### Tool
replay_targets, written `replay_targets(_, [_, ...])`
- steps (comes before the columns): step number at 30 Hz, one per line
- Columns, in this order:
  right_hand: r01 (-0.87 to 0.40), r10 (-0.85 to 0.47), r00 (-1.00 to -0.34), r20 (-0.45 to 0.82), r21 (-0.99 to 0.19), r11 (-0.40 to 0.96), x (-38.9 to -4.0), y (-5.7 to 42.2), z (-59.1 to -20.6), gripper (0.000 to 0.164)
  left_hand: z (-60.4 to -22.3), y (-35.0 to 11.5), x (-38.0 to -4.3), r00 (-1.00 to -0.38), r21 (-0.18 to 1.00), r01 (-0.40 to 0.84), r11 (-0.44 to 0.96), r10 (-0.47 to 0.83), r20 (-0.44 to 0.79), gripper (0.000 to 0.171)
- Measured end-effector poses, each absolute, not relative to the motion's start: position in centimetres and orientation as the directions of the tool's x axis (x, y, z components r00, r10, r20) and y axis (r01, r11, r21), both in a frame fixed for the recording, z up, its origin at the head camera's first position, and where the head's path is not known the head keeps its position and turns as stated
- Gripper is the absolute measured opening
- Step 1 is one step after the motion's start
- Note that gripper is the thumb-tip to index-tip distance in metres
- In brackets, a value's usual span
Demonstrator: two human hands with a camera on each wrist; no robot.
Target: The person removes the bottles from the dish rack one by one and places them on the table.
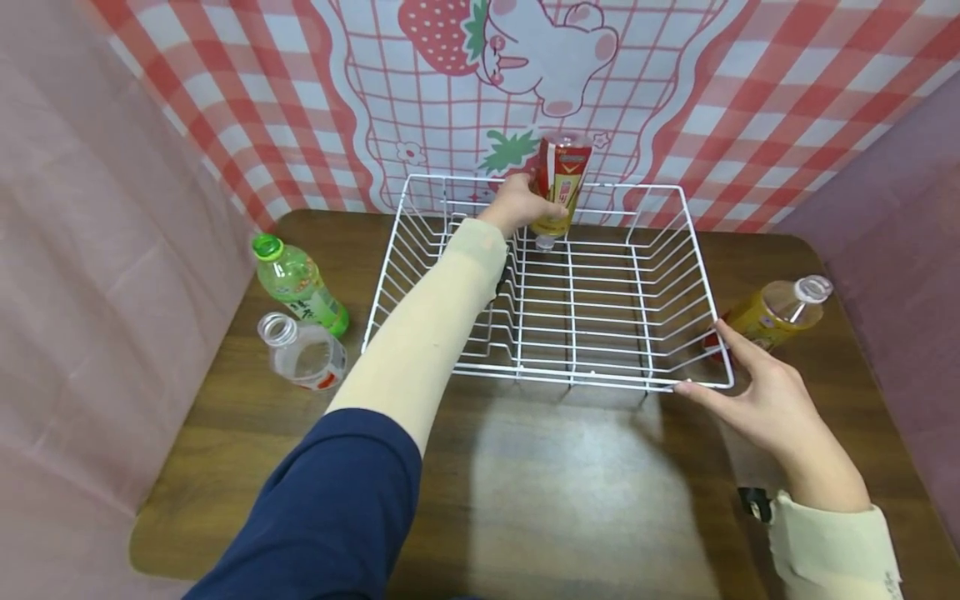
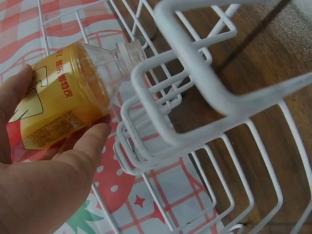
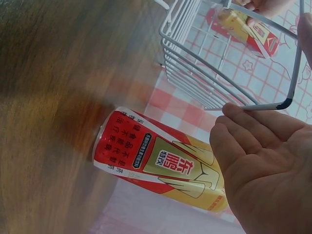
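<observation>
In the head view my left hand (image 1: 520, 204) grips a red-and-yellow plastic drink bottle (image 1: 562, 171) at the back of a white wire dish rack (image 1: 592, 379). The bottle is upside down, its uncapped neck pointing down into the rack. The left wrist view shows the thumb and fingers of that hand around the bottle's yellow label (image 2: 56, 95). At the rack's front right corner, my right hand (image 1: 765, 404) touches the rim with thumb and fingers spread and fairly straight. Behind that hand stands a second red-and-yellow bottle (image 3: 168, 163), upright and without a cap.
Left of the rack, a green tea bottle (image 1: 300, 283) with a green cap stands behind a clear uncapped bottle (image 1: 307, 358). All stand on a brown wooden table (image 1: 420, 500). A checked strawberry cloth (image 1: 300, 108) hangs behind; pink curtains (image 1: 60, 292) flank the table.
</observation>
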State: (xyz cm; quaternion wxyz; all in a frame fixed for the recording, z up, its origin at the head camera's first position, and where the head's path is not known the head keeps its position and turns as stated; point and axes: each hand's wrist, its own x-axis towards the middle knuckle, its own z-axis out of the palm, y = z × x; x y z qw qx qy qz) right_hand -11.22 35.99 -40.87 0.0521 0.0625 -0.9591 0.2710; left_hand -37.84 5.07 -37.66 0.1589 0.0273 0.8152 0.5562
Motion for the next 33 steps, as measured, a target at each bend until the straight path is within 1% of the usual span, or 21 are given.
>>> replay_targets(3, [-0.153,-0.091,-0.985,0.144,-0.509,0.847,-11.2,36.0,-40.9,0.103,-37.7,5.0,-37.7,-0.952,0.919,-0.116,0.378,0.222,-0.211,0.061])
replay_targets(6, [-0.156,-0.093,-0.985,0.147,-0.510,0.846,-11.3,36.1,-40.9,0.103,-37.5,4.8,-37.5,-0.957,0.924,-0.107,0.368,0.215,-0.196,0.059])
replay_targets(13, [-0.162,-0.102,-0.985,0.143,-0.518,0.840,-11.5,36.0,-40.8,0.103,-36.8,4.0,-36.9,-0.944,0.951,-0.110,0.289,0.269,-0.191,0.057])
replay_targets(17, [-0.163,-0.103,-0.984,0.143,-0.519,0.839,-11.6,36.1,-40.9,0.103,-36.4,3.8,-36.6,-0.938,0.953,-0.117,0.279,0.283,-0.198,0.058])
replay_targets(25, [-0.147,-0.098,-0.988,0.123,-0.505,0.850,-11.7,36.4,-40.8,0.104,-35.6,4.3,-36.2,-0.932,0.943,-0.139,0.303,0.282,-0.228,0.062])
replay_targets(28, [-0.144,-0.098,-0.988,0.116,-0.504,0.851,-11.7,36.4,-40.8,0.104,-35.3,4.4,-36.0,-0.934,0.936,-0.124,0.330,0.279,-0.222,0.062])
replay_targets(33, [-0.143,-0.099,-0.989,0.112,-0.509,0.849,-11.8,36.5,-40.7,0.104,-34.9,4.6,-35.3,-0.939,0.936,-0.110,0.334,0.274,-0.208,0.060])
